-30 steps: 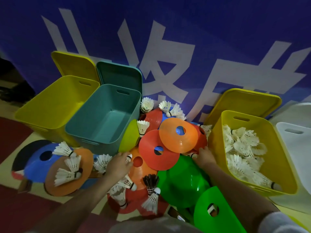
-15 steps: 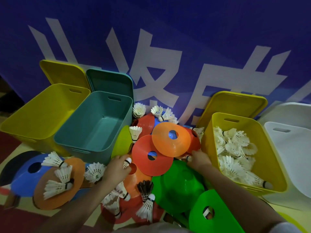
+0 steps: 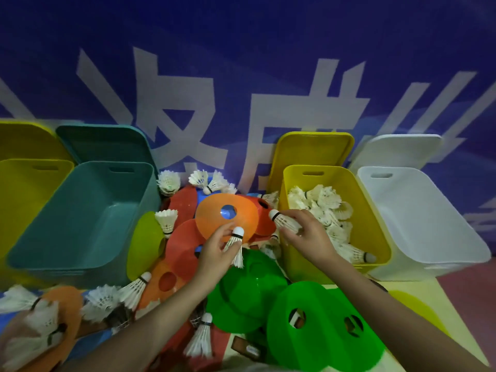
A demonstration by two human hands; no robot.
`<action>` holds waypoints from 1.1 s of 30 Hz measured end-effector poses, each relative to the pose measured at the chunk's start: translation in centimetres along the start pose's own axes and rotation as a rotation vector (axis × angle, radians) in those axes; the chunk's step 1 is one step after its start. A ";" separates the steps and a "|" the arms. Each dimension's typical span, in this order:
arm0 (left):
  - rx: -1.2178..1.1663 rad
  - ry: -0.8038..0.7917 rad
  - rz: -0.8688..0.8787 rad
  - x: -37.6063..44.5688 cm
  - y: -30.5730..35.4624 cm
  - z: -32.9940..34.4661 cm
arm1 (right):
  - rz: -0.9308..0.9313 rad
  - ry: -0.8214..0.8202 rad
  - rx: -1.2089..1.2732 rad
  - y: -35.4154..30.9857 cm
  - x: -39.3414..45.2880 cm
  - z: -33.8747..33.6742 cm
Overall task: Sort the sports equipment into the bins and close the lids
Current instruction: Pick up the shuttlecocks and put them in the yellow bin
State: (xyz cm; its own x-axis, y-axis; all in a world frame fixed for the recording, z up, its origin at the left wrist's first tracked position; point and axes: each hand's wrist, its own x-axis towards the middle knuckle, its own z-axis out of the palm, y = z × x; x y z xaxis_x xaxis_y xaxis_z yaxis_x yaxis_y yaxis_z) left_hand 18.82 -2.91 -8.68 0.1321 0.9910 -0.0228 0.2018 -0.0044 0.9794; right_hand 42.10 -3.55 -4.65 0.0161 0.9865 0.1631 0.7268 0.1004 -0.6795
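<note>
Both forearms reach forward; left hand (image 3: 214, 255) and right hand (image 3: 308, 234) each pinch a shuttlecock, fingers curled.

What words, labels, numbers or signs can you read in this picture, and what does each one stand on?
Large white characters on the blue backdrop: Chinese-style strokes, hidden in part below and cut off at the frame edges; not readable as whole words.
Small brown tag low in the view beside a green cone: too blurred to read.
No other text is legible.
</note>
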 end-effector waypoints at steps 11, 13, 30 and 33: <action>-0.021 -0.194 0.099 5.0 5.3 12.1 | 0.389 0.198 -0.214 12.0 -0.8 -9.1; 0.012 -0.201 0.106 6.1 5.9 13.8 | 0.400 0.152 -0.318 13.1 -0.1 -9.5; 0.383 -0.117 0.133 16.7 5.0 19.7 | 0.345 -0.236 -0.390 16.7 2.3 -7.1; 0.451 -0.141 0.146 18.8 4.2 20.8 | 0.368 -0.226 -0.277 17.2 2.4 -6.9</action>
State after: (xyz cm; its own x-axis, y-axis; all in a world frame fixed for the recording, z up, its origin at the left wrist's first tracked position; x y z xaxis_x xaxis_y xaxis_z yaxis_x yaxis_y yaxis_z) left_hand 42.28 12.93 -9.20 0.3137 0.9482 0.0506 0.5673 -0.2299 0.7908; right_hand 59.39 -0.35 -10.95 0.1790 0.9563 -0.2310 0.8562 -0.2671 -0.4423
